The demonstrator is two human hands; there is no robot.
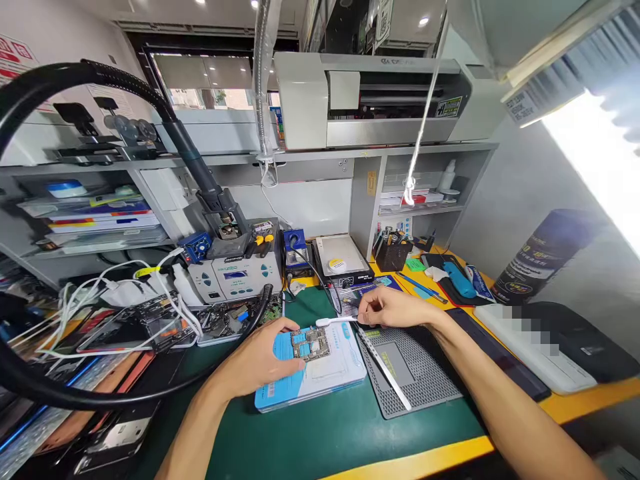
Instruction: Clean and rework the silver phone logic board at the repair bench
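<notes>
A small circuit board (311,343) lies on a blue and white pad (320,370) on the green mat. My left hand (265,357) rests on the pad's left part, fingers against the board's left edge. My right hand (393,308) pinches the handle of a white brush (334,321), whose head hovers just above the board's far edge. Metal tweezers (383,363) lie on a grey perforated mat (410,367) right of the pad.
A soldering station (240,277) and a small hot plate (340,260) stand behind. Opened phones (135,327) and white cables lie at left. A dark hose (100,393) loops across the front left. A tool cup (393,253), spray can (540,257) and white keyboard (530,347) sit at right.
</notes>
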